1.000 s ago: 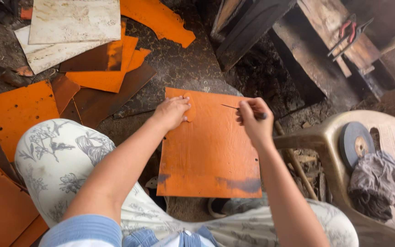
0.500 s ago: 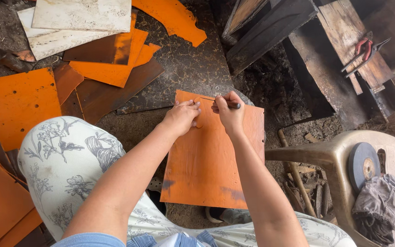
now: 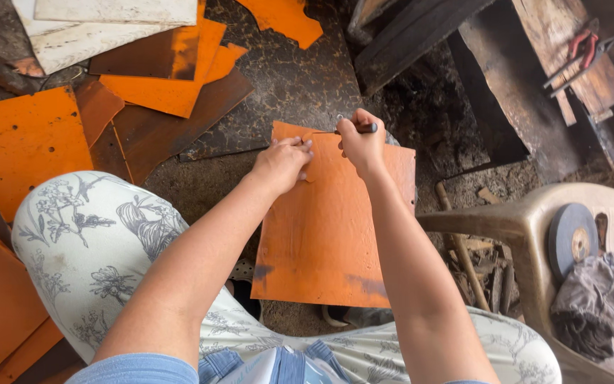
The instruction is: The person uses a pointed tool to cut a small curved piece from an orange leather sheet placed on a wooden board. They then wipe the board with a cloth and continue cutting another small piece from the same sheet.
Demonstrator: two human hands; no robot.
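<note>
While the left hand (image 3: pixel 280 163) presses flat on the orange sheet (image 3: pixel 328 235) across the knees, the right hand (image 3: pixel 360 142), fisted around a dark marking tool (image 3: pixel 365 129), has shifted left to the sheet's top edge.

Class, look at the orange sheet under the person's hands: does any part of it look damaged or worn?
Yes. The orange sheet has dark patches along its near edge where the colour is gone, and its far left corner looks cut away. The left hand presses on it; the right hand grips a thin dark tool.
</note>
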